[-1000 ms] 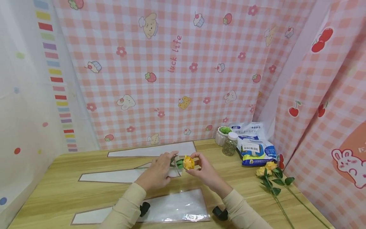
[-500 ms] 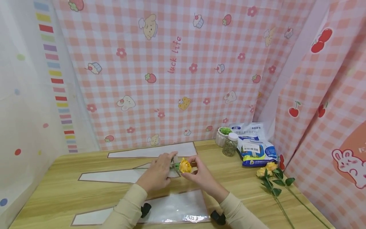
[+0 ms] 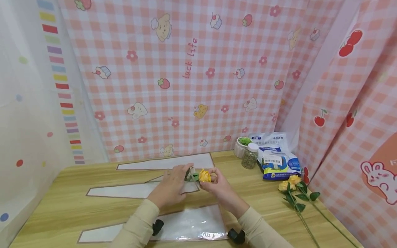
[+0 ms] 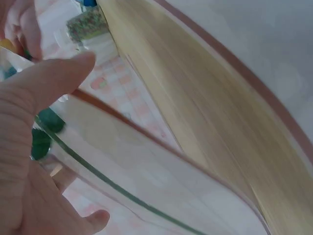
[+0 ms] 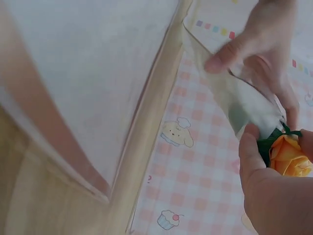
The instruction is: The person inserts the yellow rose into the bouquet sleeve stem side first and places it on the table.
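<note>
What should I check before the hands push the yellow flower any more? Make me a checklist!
1. Left hand holding the wrapper: ok, thumb over its edge.
2. Right hand holding the yellow flower: ok, fingers at the bloom.
3. Stem inside the wrapper: ok, it shows through.
4. Bloom outside the wrapper: ok, it pokes out.
5. Stem's tip unbent: cannot tell, it's out of sight.
6. Other two flowers wrapped: not ok, they lie bare.
</note>
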`<state>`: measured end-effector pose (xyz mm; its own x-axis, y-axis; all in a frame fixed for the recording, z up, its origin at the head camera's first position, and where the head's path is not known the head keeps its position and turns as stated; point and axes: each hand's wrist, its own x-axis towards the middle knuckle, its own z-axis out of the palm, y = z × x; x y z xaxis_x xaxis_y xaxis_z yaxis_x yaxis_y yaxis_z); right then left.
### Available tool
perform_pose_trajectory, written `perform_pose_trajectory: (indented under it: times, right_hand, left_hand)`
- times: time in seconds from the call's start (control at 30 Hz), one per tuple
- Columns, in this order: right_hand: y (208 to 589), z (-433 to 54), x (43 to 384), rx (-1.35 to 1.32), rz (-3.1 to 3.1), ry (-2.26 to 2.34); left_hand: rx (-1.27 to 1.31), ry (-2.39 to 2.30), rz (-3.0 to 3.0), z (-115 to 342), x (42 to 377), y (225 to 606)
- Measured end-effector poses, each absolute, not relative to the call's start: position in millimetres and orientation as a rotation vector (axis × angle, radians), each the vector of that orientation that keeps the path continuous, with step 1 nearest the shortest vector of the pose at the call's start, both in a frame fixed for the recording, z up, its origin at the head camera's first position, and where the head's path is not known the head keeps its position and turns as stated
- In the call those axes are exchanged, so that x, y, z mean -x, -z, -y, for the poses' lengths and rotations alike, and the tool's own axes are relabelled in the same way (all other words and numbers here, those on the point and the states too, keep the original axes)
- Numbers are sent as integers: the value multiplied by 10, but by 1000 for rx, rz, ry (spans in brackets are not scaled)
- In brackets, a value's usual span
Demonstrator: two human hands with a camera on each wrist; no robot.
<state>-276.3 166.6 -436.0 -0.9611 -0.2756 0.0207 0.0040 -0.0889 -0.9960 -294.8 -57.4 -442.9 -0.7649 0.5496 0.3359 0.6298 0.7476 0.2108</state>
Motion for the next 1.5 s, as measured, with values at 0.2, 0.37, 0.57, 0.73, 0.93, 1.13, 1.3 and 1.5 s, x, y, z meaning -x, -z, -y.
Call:
perform_pose_trajectory:
  times: [0.2,0.37,0.57,0.73,0.93,1.13,1.3,1.5]
  right_hand:
    - [4335,-1722,2783,211,-1861,2257]
    - [4312,-1739,2806,184,-1754,2341]
    - [4290,-1744,2820,167,-1932,2256]
    - [4245,-1776,2813,119,-2261,2111]
    - [4205,-1781,2797,121,-2418,2066]
    - [4197,-1727,2766,199,-2473,2090]
    - [4210,-1703,2754,250,-2465,2033]
    - [4242,-1682,2735,333,-2456,1988]
  left_hand:
    - [847,520,2746,731,2988,4472]
    - [792,443,2791,858,3012,4528]
    - [787,368,2814,915,3042,4577]
    - [813,381,2814,871,3056,4561]
    - [828,417,2840,827,3041,4529]
    - [836,392,2843,809,3029,4503]
    - [826,390,2852,804,3022,4515]
    - [809,404,2872,805,3011,4545]
